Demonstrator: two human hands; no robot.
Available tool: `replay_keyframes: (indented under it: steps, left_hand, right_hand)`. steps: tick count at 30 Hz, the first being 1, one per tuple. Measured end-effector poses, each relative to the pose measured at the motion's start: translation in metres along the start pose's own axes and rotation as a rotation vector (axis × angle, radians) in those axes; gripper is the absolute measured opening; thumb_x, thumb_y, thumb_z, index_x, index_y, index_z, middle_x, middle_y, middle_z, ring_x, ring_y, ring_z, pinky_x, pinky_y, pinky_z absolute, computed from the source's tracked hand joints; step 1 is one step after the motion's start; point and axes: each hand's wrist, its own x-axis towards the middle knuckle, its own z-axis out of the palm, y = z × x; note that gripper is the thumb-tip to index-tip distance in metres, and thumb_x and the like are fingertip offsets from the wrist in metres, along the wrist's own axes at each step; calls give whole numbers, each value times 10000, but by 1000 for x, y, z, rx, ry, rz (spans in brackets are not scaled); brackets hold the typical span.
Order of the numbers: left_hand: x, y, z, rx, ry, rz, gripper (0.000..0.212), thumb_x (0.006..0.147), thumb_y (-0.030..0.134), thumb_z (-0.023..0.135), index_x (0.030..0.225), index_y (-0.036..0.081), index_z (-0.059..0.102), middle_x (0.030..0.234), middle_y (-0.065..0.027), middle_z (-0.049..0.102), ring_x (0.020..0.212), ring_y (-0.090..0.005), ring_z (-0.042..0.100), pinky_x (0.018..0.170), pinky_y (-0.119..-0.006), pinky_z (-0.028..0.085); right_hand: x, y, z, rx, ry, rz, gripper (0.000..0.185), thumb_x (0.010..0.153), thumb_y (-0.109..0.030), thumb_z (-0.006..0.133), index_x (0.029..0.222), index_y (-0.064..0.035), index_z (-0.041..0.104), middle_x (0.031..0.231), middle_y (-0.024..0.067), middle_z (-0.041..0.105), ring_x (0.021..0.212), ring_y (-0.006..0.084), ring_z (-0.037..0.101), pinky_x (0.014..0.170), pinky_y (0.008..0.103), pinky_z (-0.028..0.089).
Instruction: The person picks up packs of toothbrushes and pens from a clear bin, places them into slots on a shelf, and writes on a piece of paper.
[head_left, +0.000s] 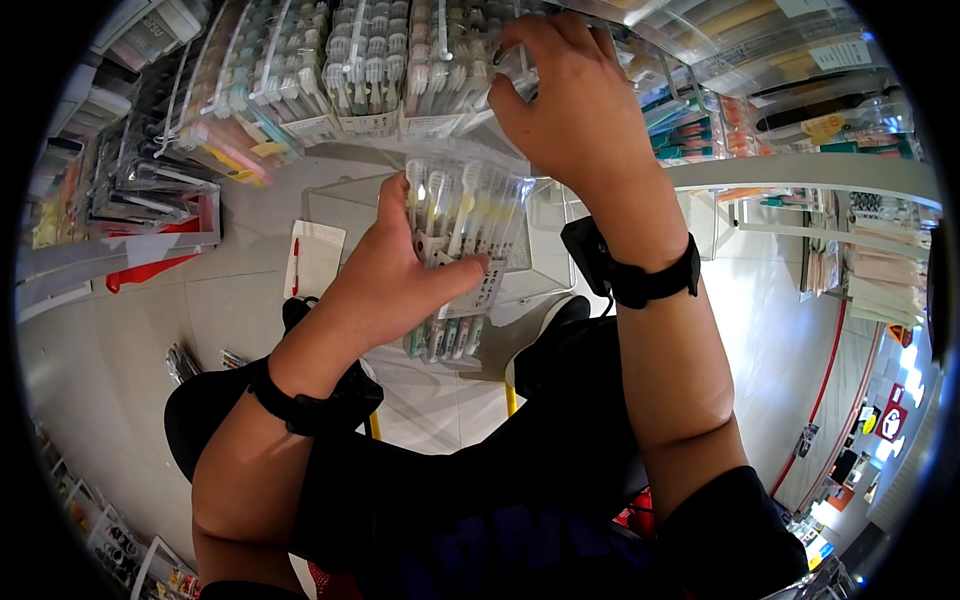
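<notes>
My left hand (397, 270) holds several clear packs of toothbrushes (469, 225) with a printed paper label, thumb across the front. Above and to the right, my right hand (574, 97) reaches in among the hanging goods, its fingers curved and thumb apart; its fingertips are partly hidden, so a hold on anything there cannot be told. Just left of it hang rows of packed toothbrushes (367, 75) on metal display hooks (444, 37). Both wrists wear black straps with small devices.
Below the packs, a wire mesh basket (547, 240) rests on the tiled floor, with a notepad (322, 255) and red pen (296, 266) to its left. A white shelf edge (802, 176) runs right. Small packs (181, 364) lie on the floor at left.
</notes>
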Motion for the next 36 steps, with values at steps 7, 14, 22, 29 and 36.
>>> replay_keyframes:
  steps: [7, 14, 22, 29, 36]
  left_hand:
    - [1, -2, 0, 2, -4, 3, 975, 916, 164, 838, 1596, -68, 178, 1433, -180, 568, 1321, -230, 574, 1144, -361, 458]
    - [1, -1, -1, -17, -1, 2, 953, 906, 162, 839, 1585, -62, 208, 1427, -173, 575, 1324, -226, 565, 1145, -357, 448]
    - [1, -1, -1, -14, 5, 14, 950, 907, 146, 835, 1592, -52, 208, 1440, -175, 567, 1335, -228, 558, 1155, -365, 441]
    - [1, 1, 0, -34, 57, 6, 880, 928, 123, 816, 1571, -39, 237, 1397, -157, 594, 1261, -205, 609, 1083, -363, 507]
    - [3, 0, -1, -59, 94, 10, 860, 933, 123, 814, 1561, -27, 245, 1379, -153, 607, 1230, -200, 630, 1055, -361, 527]
  right_hand:
    - [-1, 1, -4, -45, -40, -13, 373, 842, -248, 760, 1188, -112, 732, 1204, 151, 708, 1177, 418, 640, 1014, 534, 543]
    - [1, 5, -7, -3, -62, -81, 389, 815, -241, 773, 1167, -87, 717, 1106, 145, 748, 1201, 413, 632, 1046, 527, 517]
    - [4, 7, -26, 64, -283, -65, 379, 810, -251, 827, 1117, -68, 701, 1035, 177, 766, 1040, 406, 697, 945, 492, 563]
    - [7, 14, -35, 251, -368, -19, 383, 854, -243, 859, 1138, -34, 710, 950, 205, 751, 914, 401, 734, 808, 464, 586]
    - [8, 14, -41, 334, -379, 21, 418, 844, -261, 885, 1147, -29, 713, 941, 196, 746, 897, 373, 730, 796, 442, 575]
